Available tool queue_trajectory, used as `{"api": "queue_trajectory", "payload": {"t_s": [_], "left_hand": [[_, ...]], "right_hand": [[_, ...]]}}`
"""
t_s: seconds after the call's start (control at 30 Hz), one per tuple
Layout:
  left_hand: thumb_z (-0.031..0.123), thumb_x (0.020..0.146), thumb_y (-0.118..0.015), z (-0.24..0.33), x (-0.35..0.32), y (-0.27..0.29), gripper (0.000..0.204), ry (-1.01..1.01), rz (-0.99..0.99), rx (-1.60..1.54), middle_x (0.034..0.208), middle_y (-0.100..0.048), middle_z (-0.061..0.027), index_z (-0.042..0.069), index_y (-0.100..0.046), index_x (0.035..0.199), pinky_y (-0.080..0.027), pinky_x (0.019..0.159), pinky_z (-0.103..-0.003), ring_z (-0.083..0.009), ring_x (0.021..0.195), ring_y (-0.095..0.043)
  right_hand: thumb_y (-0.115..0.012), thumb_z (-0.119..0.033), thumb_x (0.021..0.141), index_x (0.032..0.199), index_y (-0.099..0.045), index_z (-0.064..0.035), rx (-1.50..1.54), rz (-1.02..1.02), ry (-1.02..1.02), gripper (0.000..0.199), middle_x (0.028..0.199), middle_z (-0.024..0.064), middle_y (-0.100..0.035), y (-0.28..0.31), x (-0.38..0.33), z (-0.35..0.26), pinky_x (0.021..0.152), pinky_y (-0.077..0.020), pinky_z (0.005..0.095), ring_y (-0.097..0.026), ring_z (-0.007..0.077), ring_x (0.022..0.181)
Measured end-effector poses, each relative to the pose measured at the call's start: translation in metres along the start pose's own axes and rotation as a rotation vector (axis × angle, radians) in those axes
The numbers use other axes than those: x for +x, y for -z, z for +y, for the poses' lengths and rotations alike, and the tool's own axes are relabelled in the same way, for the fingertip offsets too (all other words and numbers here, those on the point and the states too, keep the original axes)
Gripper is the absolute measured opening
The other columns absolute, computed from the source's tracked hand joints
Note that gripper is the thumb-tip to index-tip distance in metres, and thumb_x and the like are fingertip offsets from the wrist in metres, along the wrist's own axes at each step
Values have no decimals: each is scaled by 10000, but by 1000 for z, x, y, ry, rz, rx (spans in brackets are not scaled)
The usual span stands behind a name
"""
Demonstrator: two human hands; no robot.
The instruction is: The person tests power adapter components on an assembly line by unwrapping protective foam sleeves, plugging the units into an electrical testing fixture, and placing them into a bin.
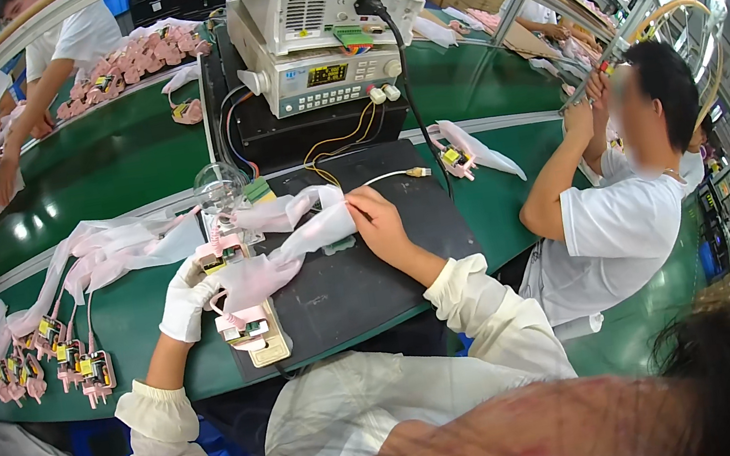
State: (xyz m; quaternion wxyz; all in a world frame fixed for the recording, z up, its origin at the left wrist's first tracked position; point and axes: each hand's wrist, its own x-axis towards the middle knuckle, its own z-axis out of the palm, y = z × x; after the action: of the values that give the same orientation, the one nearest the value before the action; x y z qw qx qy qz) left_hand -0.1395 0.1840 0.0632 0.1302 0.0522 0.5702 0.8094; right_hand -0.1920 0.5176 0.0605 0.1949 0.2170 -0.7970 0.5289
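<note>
My left hand (187,299), in a white glove, closes around the side of a pink power adapter (222,252) with its circuit board exposed. A second open pink adapter (243,327) sits just nearer on a cream socket strip (279,345). My bare right hand (379,228) pinches the end of a whitish translucent plastic sleeve (280,265), through which pink cable shows. Another sleeve (281,211) runs just beyond it. A white cable with a bare USB-type plug (418,172) lies past my right fingers. Behind the adapters stands a clear glass bulb (220,189).
Two stacked test instruments (331,71) stand at the back on a black box, wires trailing down. Several sleeved adapters (71,360) lie on the green bench (149,372) at left, one more (459,160) at right. A co-worker (629,205) sits at right; others work behind a metal rail.
</note>
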Motion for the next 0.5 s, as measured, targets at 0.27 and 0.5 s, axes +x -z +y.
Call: {"api": "queue_trajectory", "payload": {"t_s": [0.27, 0.5], "left_hand": [[109, 835, -640, -5, -3, -8, 457, -95, 65, -3, 1143, -596, -60, 19, -494, 1259, -486, 810, -260, -133, 989, -586], [157, 855, -645, 3, -6, -6, 499, -138, 59, -270, 1157, -579, -51, 60, -441, 1300, -484, 787, -239, -138, 1019, -586]], "right_hand": [[-592, 9, 825, 999, -627, 18, -182, 10, 176, 178, 953, 150, -625, 6, -10, 5, 751, -486, 316, -620, 288, 854], [-566, 47, 821, 1006, -642, -4, -151, 3, 204, 206, 922, 131, -604, 3, -12, -10, 754, -478, 303, -609, 279, 837]]}}
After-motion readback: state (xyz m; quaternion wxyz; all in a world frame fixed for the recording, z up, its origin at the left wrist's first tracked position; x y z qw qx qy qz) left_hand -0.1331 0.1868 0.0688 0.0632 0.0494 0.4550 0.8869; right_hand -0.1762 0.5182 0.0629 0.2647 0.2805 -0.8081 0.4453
